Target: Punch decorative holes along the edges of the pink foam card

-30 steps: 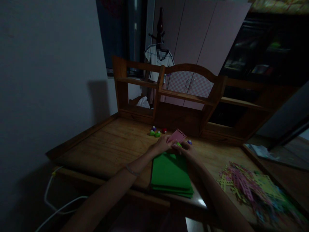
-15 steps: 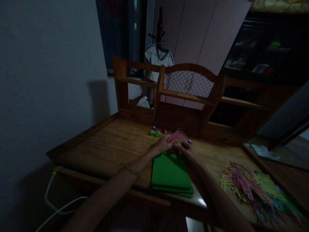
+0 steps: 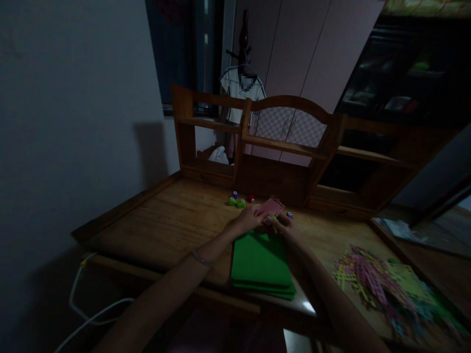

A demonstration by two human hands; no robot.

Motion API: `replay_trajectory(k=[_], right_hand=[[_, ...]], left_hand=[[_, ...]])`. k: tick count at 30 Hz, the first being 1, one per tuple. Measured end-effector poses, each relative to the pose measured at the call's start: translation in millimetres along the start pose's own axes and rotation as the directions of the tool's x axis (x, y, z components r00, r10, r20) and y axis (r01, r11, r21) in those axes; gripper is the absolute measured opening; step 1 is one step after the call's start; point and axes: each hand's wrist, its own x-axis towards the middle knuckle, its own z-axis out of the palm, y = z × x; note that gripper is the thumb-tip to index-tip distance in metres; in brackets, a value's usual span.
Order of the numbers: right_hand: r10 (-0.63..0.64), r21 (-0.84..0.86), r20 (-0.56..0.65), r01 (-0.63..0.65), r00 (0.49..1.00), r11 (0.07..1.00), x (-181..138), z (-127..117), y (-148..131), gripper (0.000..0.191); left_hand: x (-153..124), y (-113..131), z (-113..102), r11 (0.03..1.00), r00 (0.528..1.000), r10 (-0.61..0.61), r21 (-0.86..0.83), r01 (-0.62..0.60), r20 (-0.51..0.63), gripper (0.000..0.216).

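My left hand is closed on a small pink sheet with a row of holes along its far and right edges. It holds the sheet tilted above the desk. My right hand is closed at the sheet's near right corner, around a small bright green piece mostly hidden by the fingers; I cannot tell its kind. Beneath both hands lies a stack of green sheets. Beyond my hands stand small rounded pieces with white-and-dark tops: green ones, a purple one, a red one and a blue-purple one.
A heap of perforated pink, yellow, green and blue strips covers the desk's right side. A wooden shelf unit rises at the back of the desk. A white cable hangs at the lower left. The light is dim.
Both hands stay in nearly the same place around the pink sheet. The fingers of my right hand have shifted slightly at the green piece.
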Motion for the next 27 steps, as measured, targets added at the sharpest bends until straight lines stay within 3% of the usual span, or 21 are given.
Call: replay_trajectory(k=[27], right_hand=[[0.011, -0.045, 0.000, -0.011, 1.000, 0.999, 1, 0, 0, 0.034]], left_hand=[[1, 4, -2, 1.000, 0.999, 0.030, 0.009, -0.030, 0.037, 0.024]])
